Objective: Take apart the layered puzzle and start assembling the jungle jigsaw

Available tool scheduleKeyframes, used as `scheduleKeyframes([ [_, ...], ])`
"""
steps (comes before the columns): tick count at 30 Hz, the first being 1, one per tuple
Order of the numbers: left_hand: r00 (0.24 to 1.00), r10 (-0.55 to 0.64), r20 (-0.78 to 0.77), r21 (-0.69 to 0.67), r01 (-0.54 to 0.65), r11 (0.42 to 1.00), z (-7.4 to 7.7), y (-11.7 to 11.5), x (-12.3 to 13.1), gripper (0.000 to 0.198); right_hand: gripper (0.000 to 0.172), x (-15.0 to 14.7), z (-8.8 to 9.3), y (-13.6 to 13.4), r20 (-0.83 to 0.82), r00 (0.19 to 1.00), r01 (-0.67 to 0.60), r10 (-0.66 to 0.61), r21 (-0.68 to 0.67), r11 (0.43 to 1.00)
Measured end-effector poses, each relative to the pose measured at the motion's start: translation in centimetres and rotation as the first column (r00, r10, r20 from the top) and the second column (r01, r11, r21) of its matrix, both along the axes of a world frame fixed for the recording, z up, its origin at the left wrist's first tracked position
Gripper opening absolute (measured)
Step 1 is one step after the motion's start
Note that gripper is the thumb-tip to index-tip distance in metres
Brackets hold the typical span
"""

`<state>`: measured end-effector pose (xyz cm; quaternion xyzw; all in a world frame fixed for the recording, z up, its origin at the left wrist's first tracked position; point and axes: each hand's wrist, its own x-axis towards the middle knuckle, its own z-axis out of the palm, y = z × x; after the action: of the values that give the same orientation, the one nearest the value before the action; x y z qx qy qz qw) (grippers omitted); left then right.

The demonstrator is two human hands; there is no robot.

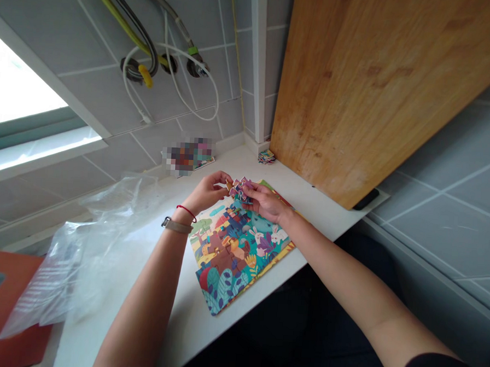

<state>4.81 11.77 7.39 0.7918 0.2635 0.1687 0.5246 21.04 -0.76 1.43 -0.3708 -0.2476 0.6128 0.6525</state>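
A colourful jigsaw puzzle [237, 254] with animals and plants lies on the white counter [172, 322]. Just above its far edge, my left hand [207, 192] and my right hand [264, 201] meet, both pinching a small cluster of purple and pink puzzle pieces [240, 187] held between the fingertips. My left wrist carries a red string and a tan band. Another small stack of pieces [266, 156] sits at the back of the counter near the wall corner.
A crumpled clear plastic bag [85, 252] lies to the left. A large wooden board [381, 86] leans against the tiled wall on the right. Hoses and a white cable [165, 48] hang on the wall. A red mat [0, 302] is far left.
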Motion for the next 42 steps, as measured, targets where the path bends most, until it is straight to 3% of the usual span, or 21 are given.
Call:
scheduleKeyframes([
  [6, 0.993, 0.035, -0.114, -0.033, -0.039, 0.999, -0.4, 1.3, -1.0, 0.03, 0.033, 0.2, 0.2, 0.0, 0.009, 0.995, 0.094, -0.094, 0.009, 0.995],
  [11, 0.98, 0.119, -0.158, -0.072, -0.131, 0.989, -0.8, 2.0, -1.5, 0.042, 0.039, 0.3, 0.0, 0.1, 0.048, 0.984, 0.168, -0.172, 0.07, 0.983],
  [17, 0.994, 0.038, -0.105, -0.141, -0.053, 0.989, -1.1, 0.6, -0.2, 0.054, 0.046, 0.1, -0.4, 0.5, 0.291, 0.915, 0.284, -0.278, 0.022, 0.958],
  [23, 0.987, 0.015, -0.163, -0.124, -0.036, 0.992, 0.2, -0.9, 0.6, 0.051, 0.046, 0.1, -0.6, 0.6, 0.305, 0.92, 0.25, -0.247, 0.029, 0.968],
  [25, 0.955, 0.051, -0.291, -0.069, -0.074, 0.995, 0.8, -1.0, 0.3, 0.053, 0.046, 0.1, -0.5, 0.5, 0.311, 0.917, 0.251, -0.251, 0.043, 0.967],
  [27, 0.884, 0.09, -0.458, 0.09, -0.054, 0.994, 1.0, -1.2, 0.0, 0.062, 0.047, 0.2, -0.5, 0.5, 0.325, 0.901, 0.285, -0.286, 0.052, 0.957],
  [30, 0.744, 0.082, -0.663, 0.309, 0.173, 0.935, 0.8, -2.5, -0.2, 0.096, 0.05, 0.3, -0.5, 0.7, 0.326, 0.878, 0.355, -0.351, 0.049, 0.934],
  [34, 0.627, 0.056, -0.777, 0.367, 0.379, 0.85, -0.2, -5.3, 0.5, 0.124, 0.05, 0.3, -0.6, 0.7, 0.337, 0.87, 0.37, -0.359, 0.033, 0.928],
  [38, 0.611, 0.111, -0.784, 0.429, 0.403, 0.808, -1.0, -6.8, 1.3, 0.117, 0.05, 0.3, -0.6, 0.7, 0.33, 0.879, 0.353, -0.345, 0.036, 0.935],
  [42, 0.635, 0.121, -0.763, 0.454, 0.392, 0.8, -1.7, -6.3, 1.3, 0.104, 0.049, 0.4, -0.6, 0.7, 0.314, 0.88, 0.366, -0.357, 0.034, 0.93],
])
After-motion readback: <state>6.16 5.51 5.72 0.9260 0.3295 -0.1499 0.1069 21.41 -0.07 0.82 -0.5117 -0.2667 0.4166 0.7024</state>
